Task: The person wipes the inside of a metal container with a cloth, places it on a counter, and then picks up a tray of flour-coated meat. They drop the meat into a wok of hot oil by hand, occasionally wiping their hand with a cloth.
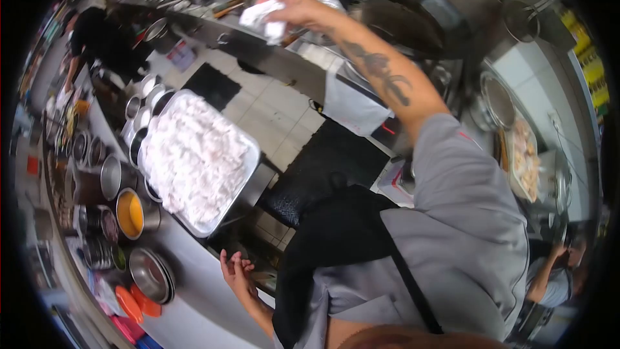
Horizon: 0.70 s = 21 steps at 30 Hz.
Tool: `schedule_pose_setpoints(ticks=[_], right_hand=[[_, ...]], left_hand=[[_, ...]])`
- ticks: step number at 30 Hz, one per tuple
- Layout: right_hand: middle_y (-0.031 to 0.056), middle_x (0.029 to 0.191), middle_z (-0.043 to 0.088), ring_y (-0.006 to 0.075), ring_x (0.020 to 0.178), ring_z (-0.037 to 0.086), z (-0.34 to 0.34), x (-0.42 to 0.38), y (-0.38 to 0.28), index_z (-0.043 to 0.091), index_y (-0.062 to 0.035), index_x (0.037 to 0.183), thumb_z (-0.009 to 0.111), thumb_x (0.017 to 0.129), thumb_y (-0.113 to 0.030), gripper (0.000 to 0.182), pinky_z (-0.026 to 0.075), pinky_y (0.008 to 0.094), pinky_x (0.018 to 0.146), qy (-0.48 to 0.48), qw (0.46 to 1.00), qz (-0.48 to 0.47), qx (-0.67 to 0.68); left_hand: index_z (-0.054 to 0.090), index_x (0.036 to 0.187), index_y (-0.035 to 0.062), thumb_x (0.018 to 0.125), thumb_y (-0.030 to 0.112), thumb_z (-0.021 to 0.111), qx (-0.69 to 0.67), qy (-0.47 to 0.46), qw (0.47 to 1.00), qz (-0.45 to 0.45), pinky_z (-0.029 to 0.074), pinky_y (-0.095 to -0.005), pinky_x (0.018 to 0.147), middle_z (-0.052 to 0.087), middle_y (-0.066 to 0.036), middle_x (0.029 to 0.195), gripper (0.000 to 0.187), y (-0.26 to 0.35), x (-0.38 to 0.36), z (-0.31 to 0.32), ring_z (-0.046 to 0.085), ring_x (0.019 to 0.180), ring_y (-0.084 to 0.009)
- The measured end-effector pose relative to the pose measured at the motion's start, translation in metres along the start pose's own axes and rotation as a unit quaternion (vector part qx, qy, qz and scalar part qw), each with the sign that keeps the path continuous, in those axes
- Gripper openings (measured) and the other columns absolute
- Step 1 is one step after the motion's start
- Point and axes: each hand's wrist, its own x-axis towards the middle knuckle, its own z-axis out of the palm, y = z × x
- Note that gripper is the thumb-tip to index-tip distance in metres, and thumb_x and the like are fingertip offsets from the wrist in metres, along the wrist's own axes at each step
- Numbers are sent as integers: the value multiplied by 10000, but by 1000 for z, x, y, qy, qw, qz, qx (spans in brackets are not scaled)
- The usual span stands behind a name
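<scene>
Head view, right-hand grip: clenched on white cloth, bunched, likely to stay compact.
Cloth: in right hand, above stove-side ledge, near wok.
Right arm: reaching far out, elbow fairly straight.
Left hand: released, fingers loosely curled, near bench edge, probably for balance.
Tray: heaped with pale pieces, probably kept within reach.

A white cloth is bunching into crumpled folds, its lower end hanging loose from the right hand by the steel counter
</scene>
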Motion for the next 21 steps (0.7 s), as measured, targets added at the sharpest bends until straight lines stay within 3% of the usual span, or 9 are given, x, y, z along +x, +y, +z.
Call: schedule_pose_setpoints(ticks=[3, 7, 10, 15, 16, 18, 19, 20, 21], right_hand=[[57, 1005, 674, 118, 861, 633, -126, -54, 14, 627, -68, 1188, 703, 773, -33, 423, 547, 273, 692, 81, 970, -33, -227], [70, 995, 666, 126, 857, 625, -268, -137, 49, 609, -44, 1187, 649, 735, 38, 461, 543, 274, 713, 117, 933, 63, -334], [114, 904, 661, 174, 626, 643, -326, -190, 88, 608, -52, 1171, 628, 754, 50, 430, 546, 310, 460, 107, 922, 202, -312], [140, 897, 662, 237, 632, 669, -384, -217, 176, 624, -62, 1138, 648, 739, 31, 411, 588, 332, 488, 109, 859, 402, -298], [140, 921, 668, 240, 675, 675, -398, -217, 192, 634, -72, 1114, 668, 720, 16, 405, 583, 346, 522, 115, 851, 405, -315], [137, 940, 673, 253, 812, 676, -458, -212, 237, 642, -74, 1084, 682, 703, -3, 389, 570, 373, 677, 145, 821, 273, -479], [175, 960, 676, 319, 931, 653, -470, -205, 214, 643, -53, 1045, 653, 721, -70, 325, 509, 409, 820, 174, 820, 198, -509], [196, 964, 667, 362, 940, 636, -501, -189, 209, 621, -41, 1081, 659, 730, -86, 356, 510, 411, 815, 254, 790, 218, -514], [175, 1058, 661, 271, 954, 641, -554, -168, 219, 632, -29, 1087, 655, 716, -24, 371, 491, 370, 863, 270, 759, 99, -584]], left_hand=[[383, 1396, 57, 914, 72, 599, 42, -56, 997, -11, 513, -252, 596, 612, -87, 1029, 528, 2, 1, 24, 587, 716, -128], [402, 1385, 50, 914, 72, 601, 72, -95, 993, -13, 511, -245, 601, 618, -78, 1035, 512, 10, 5, 75, 591, 731, -122], [415, 1379, 47, 911, 74, 606, 93, -123, 988, -15, 511, -240, 604, 621, -75, 1036, 506, 14, 8, 121, 594, 739, -118], [423, 1374, 45, 914, 73, 603, 132, -162, 978, -12, 508, -231, 612, 621, -71, 1039, 495, 17, 0, 173, 592, 740, -104], [422, 1375, 46, 917, 62, 594, 132, -155, 979, -14, 509, -230, 614, 619, -70, 1039, 490, 17, -4, 177, 591, 738, -100], [422, 1375, 46, 917, 57, 590, 124, -135, 983, -19, 509, -229, 614, 618, -70, 1041, 488, 18, -11, 181, 592, 738, -100], [422, 1375, 46, 917, 55, 588, 123, -125, 984, -23, 509, -229, 614, 618, -70, 1042, 487, 18, -14, 179, 592, 738, -100], [416, 1380, 45, 913, 42, 585, 115, -124, 986, -16, 509, -226, 610, 612, -77, 1050, 496, 18, -17, 176, 591, 736, -103], [412, 1383, 45, 912, 38, 584, 108, -117, 987, -14, 508, -225, 609, 609, -81, 1054, 501, 18, -20, 171, 591, 737, -105]])
